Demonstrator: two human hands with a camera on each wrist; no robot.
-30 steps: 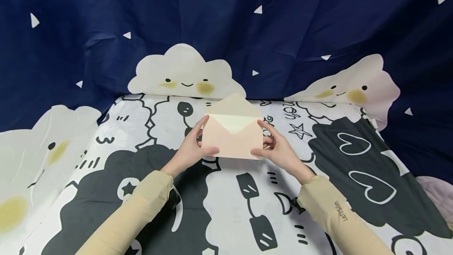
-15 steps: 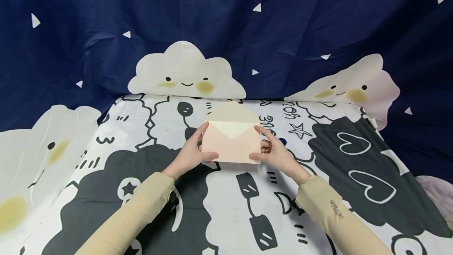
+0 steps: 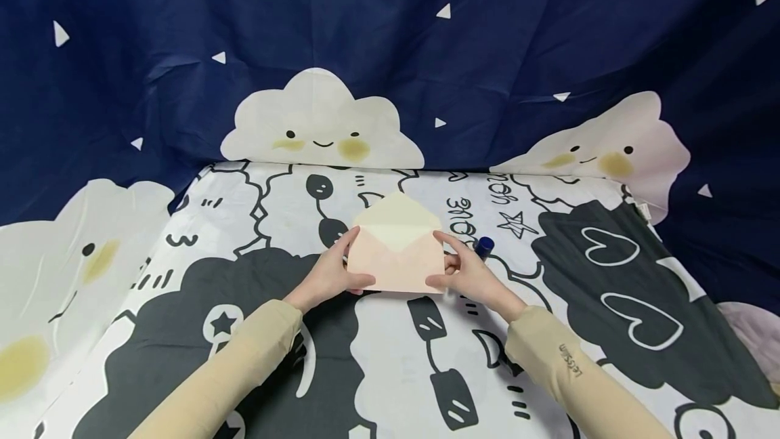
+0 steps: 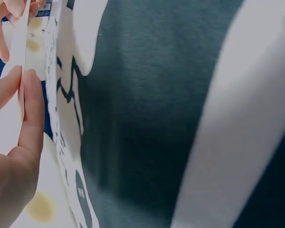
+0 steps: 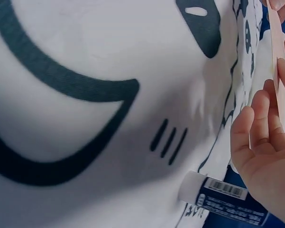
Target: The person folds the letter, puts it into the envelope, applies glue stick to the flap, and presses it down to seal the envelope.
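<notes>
A pale pink envelope [image 3: 399, 266] is held upright-ish above the bed-like surface, its pointed flap [image 3: 399, 212] raised and its cream lining showing. My left hand [image 3: 329, 276] pinches the left edge between thumb and fingers; in the left wrist view, the envelope [image 4: 22, 52] is seen edge-on between them. On the opposite edge my right hand [image 3: 472, 280] pinches likewise, with some fingers [image 5: 261, 116] behind the paper. Just behind the right hand lies a blue-and-white tube [image 5: 223, 195] with a barcode label, resembling a glue stick; its blue end [image 3: 484, 247] shows in the head view.
A white and dark grey patterned cloth [image 3: 402, 371] covers the surface beneath the hands. Behind it hangs a dark blue curtain [image 3: 487, 39] with white triangles and smiling clouds [image 3: 319, 120].
Both hands have lowered the envelope and brought it a little nearer to me. The tube's blue end, hidden a second ago, now shows beside my right hand.
</notes>
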